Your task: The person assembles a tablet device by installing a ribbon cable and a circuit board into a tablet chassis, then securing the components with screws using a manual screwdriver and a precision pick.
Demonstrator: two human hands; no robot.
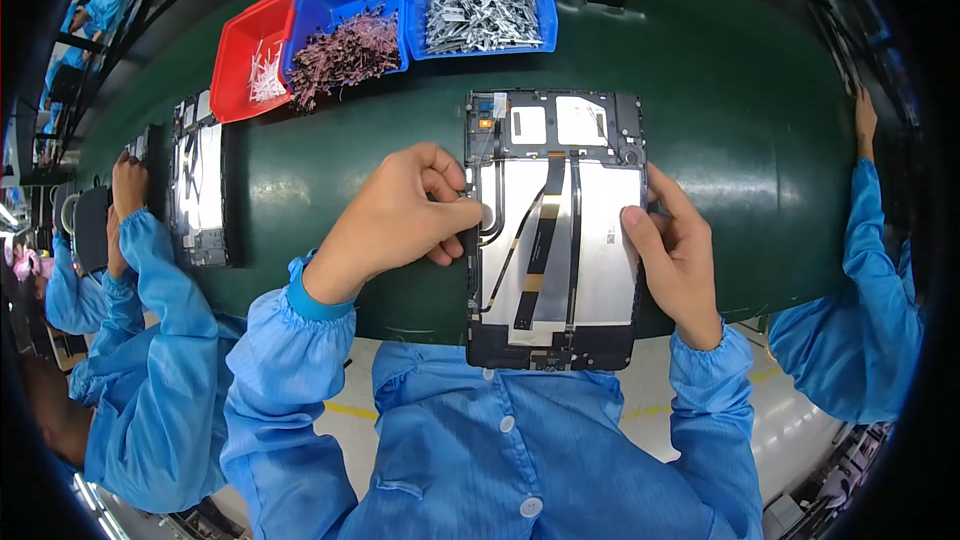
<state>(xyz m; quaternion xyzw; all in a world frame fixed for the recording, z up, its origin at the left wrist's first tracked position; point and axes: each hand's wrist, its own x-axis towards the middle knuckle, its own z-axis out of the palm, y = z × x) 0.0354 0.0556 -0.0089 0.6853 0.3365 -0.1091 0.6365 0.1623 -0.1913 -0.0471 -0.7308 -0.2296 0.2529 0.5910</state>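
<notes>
An opened tablet (610,280) lies in front of me, its near end reaching past the table's front edge. Its inside shows a silver plate, dark flat cables (540,255) and a black upper section with white pads. My right hand (680,250) grips the tablet's right edge, thumb on top and fingers at the side. At the left edge, my left hand (405,210) is closed, with the thumb tip over the rim beside a thin black cable (498,200). The other fingers are curled; whatever they may pinch is hidden.
Beyond the tablet stand a red bin (228,70) with white strips, a blue bin (305,10) with brownish-pink parts and another blue bin (548,0) with silvery pieces. Another opened tablet (205,190) lies left on the green table (740,90). Co-workers in blue sit on both sides.
</notes>
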